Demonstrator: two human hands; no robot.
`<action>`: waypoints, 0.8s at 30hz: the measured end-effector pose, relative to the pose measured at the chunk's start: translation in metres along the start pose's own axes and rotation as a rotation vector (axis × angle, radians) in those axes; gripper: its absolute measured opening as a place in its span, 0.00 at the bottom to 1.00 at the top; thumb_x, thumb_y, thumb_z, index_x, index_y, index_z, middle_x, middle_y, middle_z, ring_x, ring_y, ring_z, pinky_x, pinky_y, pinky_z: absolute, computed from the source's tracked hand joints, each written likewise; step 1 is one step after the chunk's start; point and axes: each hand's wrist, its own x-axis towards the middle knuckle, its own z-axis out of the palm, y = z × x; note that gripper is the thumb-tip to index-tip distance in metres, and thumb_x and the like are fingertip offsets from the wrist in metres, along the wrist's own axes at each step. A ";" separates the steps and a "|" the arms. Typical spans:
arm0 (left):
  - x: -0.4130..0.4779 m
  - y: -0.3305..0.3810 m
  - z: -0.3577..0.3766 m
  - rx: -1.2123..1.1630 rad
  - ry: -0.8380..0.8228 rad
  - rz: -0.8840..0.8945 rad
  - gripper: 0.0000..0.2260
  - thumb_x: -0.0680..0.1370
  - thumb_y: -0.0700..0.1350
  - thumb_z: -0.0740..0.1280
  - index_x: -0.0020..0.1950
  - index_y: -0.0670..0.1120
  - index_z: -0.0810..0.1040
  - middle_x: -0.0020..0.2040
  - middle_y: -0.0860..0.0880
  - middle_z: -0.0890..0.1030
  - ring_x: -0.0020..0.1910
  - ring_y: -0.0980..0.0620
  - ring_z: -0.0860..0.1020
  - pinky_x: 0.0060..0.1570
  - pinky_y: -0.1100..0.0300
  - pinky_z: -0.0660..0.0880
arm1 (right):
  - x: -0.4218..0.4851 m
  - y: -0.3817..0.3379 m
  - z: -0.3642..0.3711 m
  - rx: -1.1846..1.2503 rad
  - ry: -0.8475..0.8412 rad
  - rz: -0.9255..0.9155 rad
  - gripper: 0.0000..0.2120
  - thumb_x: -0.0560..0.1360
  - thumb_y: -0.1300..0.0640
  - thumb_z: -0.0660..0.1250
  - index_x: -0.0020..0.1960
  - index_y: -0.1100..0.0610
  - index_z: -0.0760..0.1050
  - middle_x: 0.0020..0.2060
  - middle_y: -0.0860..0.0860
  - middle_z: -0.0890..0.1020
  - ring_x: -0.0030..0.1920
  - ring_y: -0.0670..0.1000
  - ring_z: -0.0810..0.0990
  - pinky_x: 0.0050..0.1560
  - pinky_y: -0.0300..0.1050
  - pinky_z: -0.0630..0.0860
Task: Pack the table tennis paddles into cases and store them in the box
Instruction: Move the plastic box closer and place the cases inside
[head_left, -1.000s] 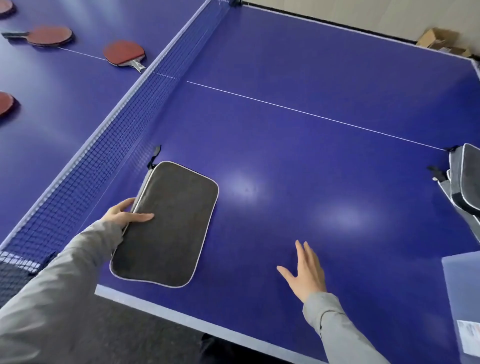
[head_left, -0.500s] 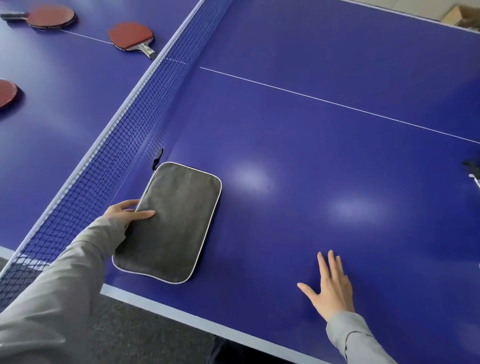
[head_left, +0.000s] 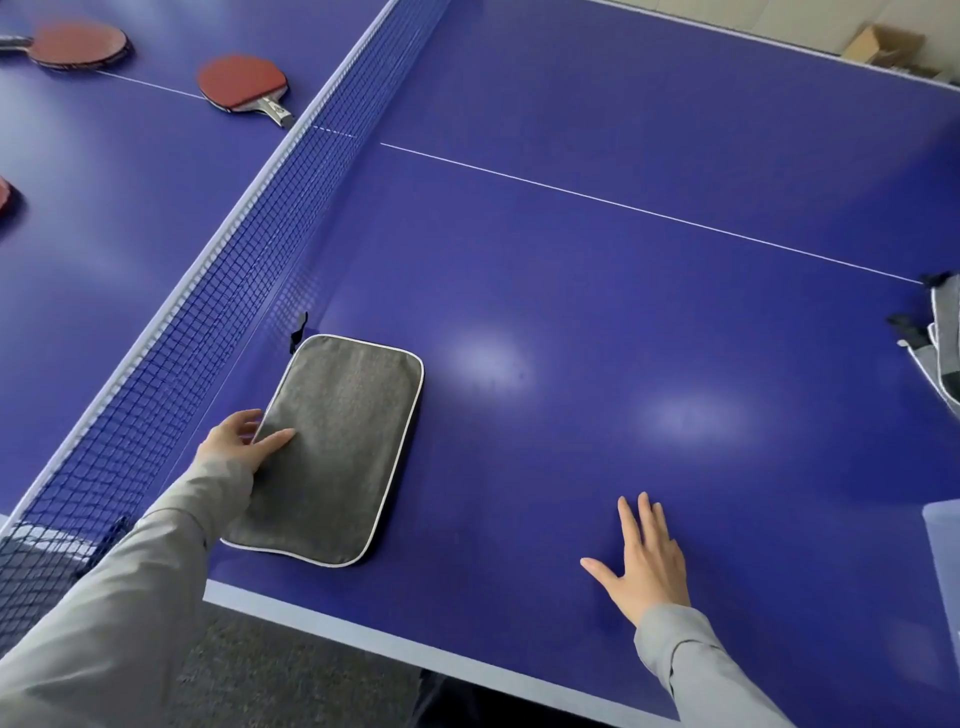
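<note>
Left hand (head_left: 236, 439) on grey case (head_left: 337, 447), grip unclear

Blue table (head_left: 623, 156), white lines, net (head_left: 208, 322) across, two soft glare patches (head_left: 488, 358) on top. Grey carpet floor (head_left: 270, 670) below. Pale wall (head_left: 779, 21) beyond, cardboard boxes (head_left: 883, 47) at its foot.

A flat grey case (head_left: 332, 447) with white piping is being held on the surface at its left edge by the left hand (head_left: 236, 439), thumb on top. Two red paddles (head_left: 241, 83) (head_left: 78, 44) are being left face up far ahead of that hand. More grey cases (head_left: 940, 338) and a translucent box (head_left: 943, 561) are being kept well right of the right hand (head_left: 647, 566).
</note>
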 end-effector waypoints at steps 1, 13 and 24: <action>-0.002 0.002 0.001 0.105 0.034 0.030 0.27 0.70 0.49 0.74 0.67 0.45 0.71 0.62 0.42 0.76 0.60 0.41 0.75 0.64 0.45 0.69 | 0.000 0.000 0.000 0.003 -0.002 0.000 0.44 0.73 0.33 0.57 0.77 0.51 0.39 0.77 0.52 0.39 0.77 0.53 0.39 0.74 0.52 0.56; -0.085 0.061 0.090 0.762 0.055 0.641 0.29 0.77 0.55 0.62 0.75 0.46 0.60 0.76 0.47 0.59 0.76 0.47 0.55 0.73 0.52 0.53 | -0.004 0.005 -0.013 0.092 0.015 0.006 0.42 0.75 0.35 0.58 0.77 0.51 0.39 0.77 0.51 0.42 0.77 0.53 0.42 0.74 0.53 0.54; -0.186 0.144 0.234 1.078 -0.231 0.951 0.31 0.79 0.62 0.47 0.78 0.50 0.43 0.78 0.51 0.44 0.77 0.51 0.43 0.75 0.51 0.44 | -0.038 0.086 -0.062 0.231 0.175 0.185 0.38 0.76 0.37 0.56 0.77 0.49 0.42 0.77 0.51 0.44 0.77 0.53 0.42 0.75 0.53 0.51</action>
